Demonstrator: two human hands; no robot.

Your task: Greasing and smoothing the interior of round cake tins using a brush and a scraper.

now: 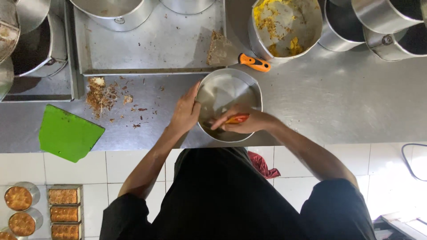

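Note:
A round steel pot (pixel 229 84) stands at the near edge of the steel counter (pixel 338 102). My left hand (pixel 186 112) grips its left rim. My right hand (pixel 242 122) reaches inside the pot near its front wall and is closed on a tool with an orange handle (pixel 237 118); the tool's working end is hidden by my fingers. A second scraper with an orange handle (pixel 253 62) and a dirty metal blade lies just beyond the pot.
A green flat board (pixel 67 133) overhangs the counter's front edge at left. Brown crumbs (pixel 101 94) lie beside it. A pot with yellow residue (pixel 284 24) and several steel pots line the back. Baked goods in tins (pixel 64 212) sit on the tiled floor at lower left.

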